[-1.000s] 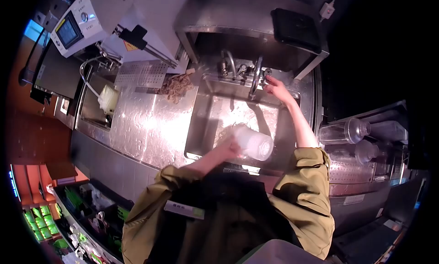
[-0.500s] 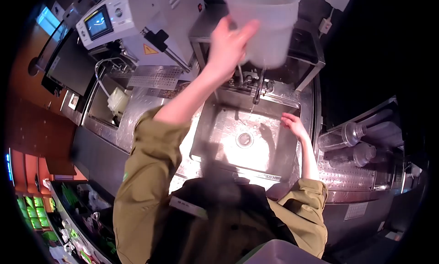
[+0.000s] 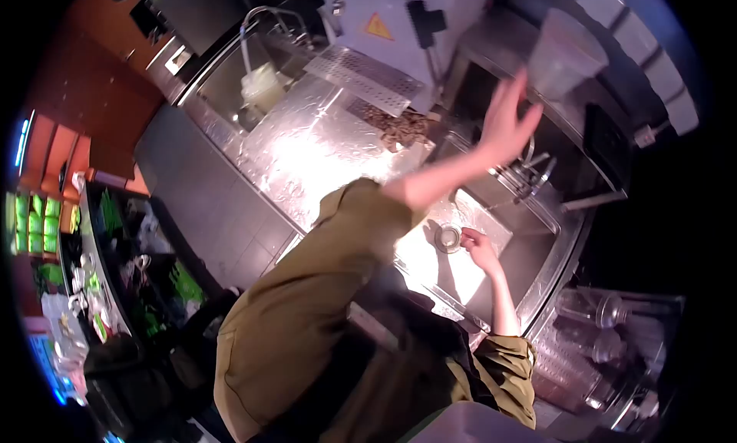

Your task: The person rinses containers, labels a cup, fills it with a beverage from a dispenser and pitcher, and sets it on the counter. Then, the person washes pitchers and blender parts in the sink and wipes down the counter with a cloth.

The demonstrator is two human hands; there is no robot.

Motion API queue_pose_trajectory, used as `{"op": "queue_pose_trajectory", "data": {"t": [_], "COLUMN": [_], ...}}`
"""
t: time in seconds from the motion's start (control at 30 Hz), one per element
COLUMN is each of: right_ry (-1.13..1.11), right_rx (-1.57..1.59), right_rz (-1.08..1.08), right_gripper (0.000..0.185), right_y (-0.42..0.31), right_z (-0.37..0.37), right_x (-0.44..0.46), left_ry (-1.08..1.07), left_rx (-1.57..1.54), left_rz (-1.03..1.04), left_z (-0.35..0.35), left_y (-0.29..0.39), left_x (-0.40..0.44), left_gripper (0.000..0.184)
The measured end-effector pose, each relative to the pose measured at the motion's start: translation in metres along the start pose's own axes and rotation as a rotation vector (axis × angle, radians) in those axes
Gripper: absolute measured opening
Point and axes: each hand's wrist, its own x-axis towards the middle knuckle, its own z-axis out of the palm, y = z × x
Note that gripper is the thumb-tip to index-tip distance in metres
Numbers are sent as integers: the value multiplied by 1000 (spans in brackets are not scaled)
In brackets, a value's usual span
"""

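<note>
The translucent white container [image 3: 566,55] stands on the metal shelf [image 3: 503,40] above the sink, apart from my left hand. My left hand [image 3: 510,124] is raised just below and left of it, fingers spread, slightly blurred, holding nothing. Down in the metal sink [image 3: 530,247], my right hand [image 3: 480,249] hangs beside the round drain [image 3: 447,238], its fingers loosely bent. Whether its fingertips touch the drain I cannot tell. The faucet [image 3: 530,174] rises at the sink's back edge, between the shelf and the basin.
A perforated metal plate [image 3: 365,78] and a brown crumpled cloth [image 3: 403,128] lie on the counter left of the sink. Farther left, a second sink holds a pale container [image 3: 262,88]. Clear jars [image 3: 591,309] lie at the right. A black lid [image 3: 606,140] rests on the shelf's right end.
My left hand has let go of the container, which now stands on the shelf. My right hand has moved from the faucet down into the sink. The view has turned and shifted left.
</note>
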Motion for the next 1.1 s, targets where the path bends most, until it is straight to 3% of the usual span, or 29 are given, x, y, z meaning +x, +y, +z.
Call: {"op": "queue_pose_trajectory", "data": {"t": [0.03, 0.07, 0.1, 0.13, 0.17, 0.23, 0.27, 0.3, 0.33, 0.37, 0.47, 0.5, 0.57, 0.63, 0.7, 0.77, 0.83, 0.87, 0.93, 1.1], "right_ry": [-25, -86, -146, -184, -221, -298, -339, -378, -412, -417, -475, -529, -596, -744, -689, -304, -97, 2, 198, 487], "right_rx": [-88, -119, -150, -89, -25, 50, 56, 58, 61, 46, -7, -30, 35, 151, -176, -37, 61, 139, 282, 200], "right_rz": [-28, -35, -41, -43, -42, -96, -154, -213, -171, -224, -297, -282, -312, -104, -97, 67, 110, 163, 266, 220], "right_gripper": [33, 33, 34, 34, 34, 33, 30, 28, 35, 33, 31, 32, 33, 35, 50, 58, 62, 61, 59, 49], "right_y": [-6, -16, -27, -42, -62, -89, -100, -114, -143, -166, -245, -281, -332, -338, -337, -316, -242, -239, -237, -286], "right_z": [16, 32, 47, 63, 80, 109, 125, 138, 151, 171, 240, 267, 343, 426, 505, 567, 623, 645, 678, 673], "right_x": [13, 26, 38, 47, 52, 71, 86, 103, 116, 138, 208, 232, 293, 375, 459, 510, 577, 588, 585, 574], "left_ry": [-107, -131, -290, -297, -123, 178, 223, 428, 443, 464, 361, 301, 70, -282, -726, -1106, -1397, -1513, -1683, -1976], "left_rx": [-72, -15, 126, 181, 31, 255, 427, 394, 564, 486, 643, 758, 928, 952, 981, 996, 981, 960, 915, 804], "left_rz": [-97, -40, -155, -185, -488, -874, -794, -990, -787, -766, -869, -878, -645, -722, -951, -820, -679, -606, -485, -234], "left_z": [-30, -61, -101, -141, -183, -285, -348, -396, -464, -517, -658, -688, -733, -778, -787, -800, -799, -798, -795, -792], "left_y": [3, -2, -10, -43, -59, -73, -105, -111, -155, -169, -244, -258, -309, -391, -426, -477, -501, -503, -515, -546], "left_x": [-36, -77, -112, -145, -165, -152, -156, -141, -150, -135, -81, -52, -1, 24, 46, 38, 23, 18, 1, -18], "left_gripper": [47, 40, 34, 32, 31, 25, 23, 21, 18, 18, 18, 18, 19, 22, 17, 15, 14, 14, 14, 14]}}
